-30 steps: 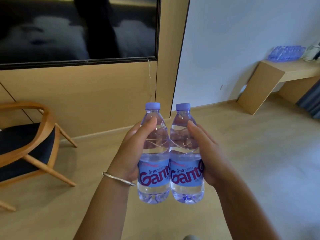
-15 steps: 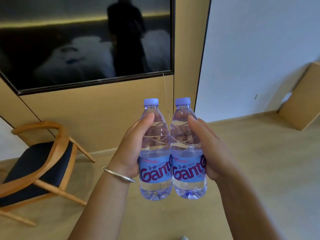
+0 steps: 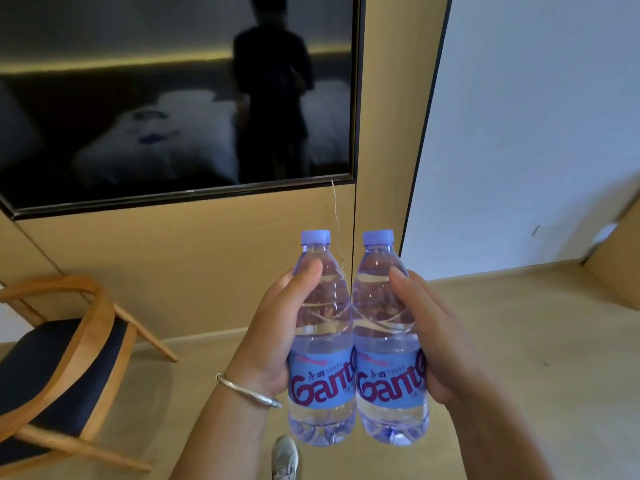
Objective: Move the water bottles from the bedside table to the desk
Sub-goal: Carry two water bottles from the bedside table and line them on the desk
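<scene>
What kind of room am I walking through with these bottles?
Likely a hotel bedroom: the large black wall-mounted TV screen reflects a white-covered bed, a wooden armchair with a dark cushion stands beside the light wood wall panelling.

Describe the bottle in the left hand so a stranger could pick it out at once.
Start at the dark TV on the wood wall, then drop to the two hands held up below its right corner. Each grips one clear, blue-labelled bottle, the pair side by side and upright. Yours is the left bottle, gripped by the left hand, the one with the bracelet.
</scene>
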